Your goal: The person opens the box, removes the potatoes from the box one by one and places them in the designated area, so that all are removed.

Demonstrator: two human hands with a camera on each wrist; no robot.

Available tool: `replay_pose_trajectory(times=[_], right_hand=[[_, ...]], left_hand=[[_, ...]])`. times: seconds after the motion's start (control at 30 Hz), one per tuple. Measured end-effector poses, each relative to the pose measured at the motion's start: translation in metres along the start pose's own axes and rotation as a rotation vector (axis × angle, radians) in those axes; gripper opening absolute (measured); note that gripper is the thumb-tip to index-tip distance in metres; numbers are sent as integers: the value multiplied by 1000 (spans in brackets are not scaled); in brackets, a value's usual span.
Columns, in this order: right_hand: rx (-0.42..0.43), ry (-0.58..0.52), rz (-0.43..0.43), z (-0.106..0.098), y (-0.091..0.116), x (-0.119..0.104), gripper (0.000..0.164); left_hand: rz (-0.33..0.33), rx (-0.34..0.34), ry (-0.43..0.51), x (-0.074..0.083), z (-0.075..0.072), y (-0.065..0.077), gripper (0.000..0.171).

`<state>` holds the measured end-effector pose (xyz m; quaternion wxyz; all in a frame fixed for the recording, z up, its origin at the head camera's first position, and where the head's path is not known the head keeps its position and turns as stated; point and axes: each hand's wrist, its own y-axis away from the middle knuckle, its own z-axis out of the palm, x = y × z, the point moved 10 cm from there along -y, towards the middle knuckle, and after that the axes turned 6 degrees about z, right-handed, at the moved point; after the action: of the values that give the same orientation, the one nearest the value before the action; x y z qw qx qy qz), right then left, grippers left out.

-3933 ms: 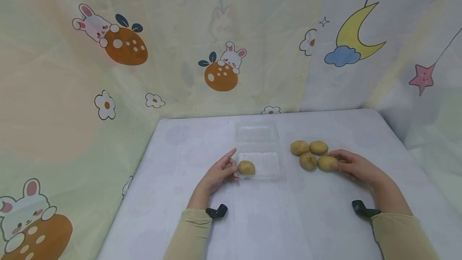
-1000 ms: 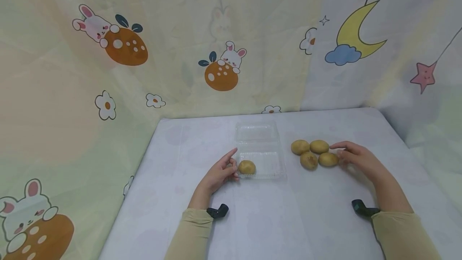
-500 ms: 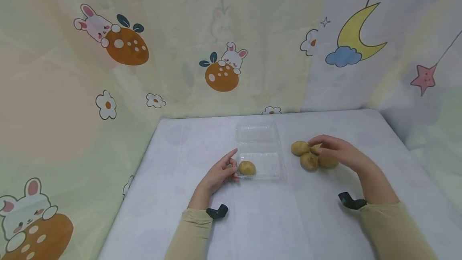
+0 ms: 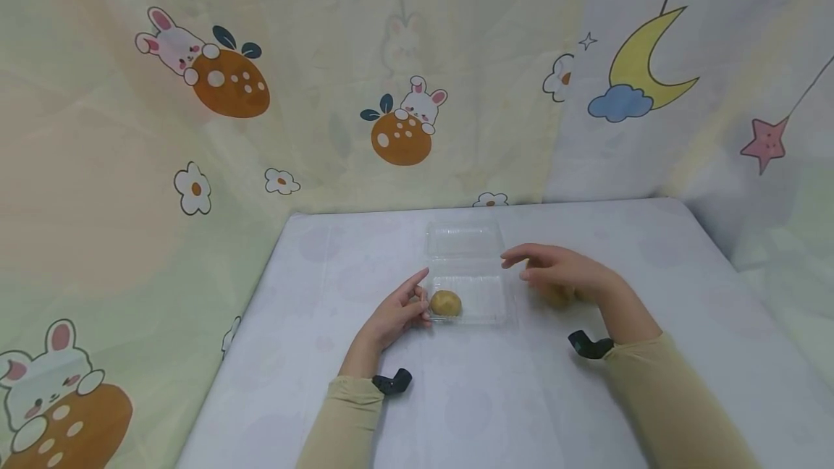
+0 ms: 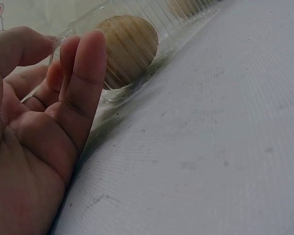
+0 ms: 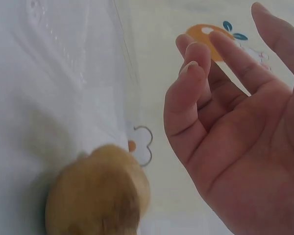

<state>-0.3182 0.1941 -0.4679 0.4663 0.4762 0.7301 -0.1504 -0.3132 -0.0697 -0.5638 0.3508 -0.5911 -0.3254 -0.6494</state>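
A clear plastic clamshell container (image 4: 478, 300) lies with its lid folded back on the table. One potato (image 4: 446, 303) sits in its near left corner. My left hand (image 4: 399, 310) pinches the container's left edge between thumb and fingers, its index finger pointing forward. In the left wrist view, that potato (image 5: 130, 51) shows through the ribbed wall beside the fingertips. My right hand (image 4: 563, 270), fingers spread and loosely bent, hovers over the other potatoes (image 4: 557, 297) and mostly hides them. The right wrist view shows potatoes (image 6: 95, 196) beside the hand, with nothing in its palm.
A white cloth covers the table (image 4: 482, 396). Behind it hangs a printed curtain (image 4: 313, 114) with rabbits, flowers and a moon. The container's open lid (image 4: 464, 239) lies toward the back edge. Each wrist carries a black camera mount.
My right hand, earlier touching the near right potato of the group, has let go and moved left over the potatoes toward the container. My left hand and the container stay in place.
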Motion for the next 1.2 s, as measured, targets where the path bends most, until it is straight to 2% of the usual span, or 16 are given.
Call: replay_pose_trajectory(times=[0.13, 0.27, 0.53, 0.73, 0.93, 1.2], right_hand=[[-83, -18, 22, 16, -15, -10, 39], [-155, 9, -10, 30, -30, -20, 40], [-260, 26, -5, 46, -57, -31, 39], [-345, 20, 23, 62, -74, -31, 41], [-429, 37, 43, 79, -86, -29, 52], [-466, 56, 102, 94, -100, -23, 52]], left_hand=[[-3, 2, 2, -1, -1, 0, 70], [-10, 7, 6, -2, -1, 0, 70], [-3, 1, 5, 1, -1, 0, 70], [-6, -6, 6, -1, 0, -1, 71], [-1, -6, 8, 0, 0, -1, 70], [11, -15, 9, 0, 1, -1, 71]])
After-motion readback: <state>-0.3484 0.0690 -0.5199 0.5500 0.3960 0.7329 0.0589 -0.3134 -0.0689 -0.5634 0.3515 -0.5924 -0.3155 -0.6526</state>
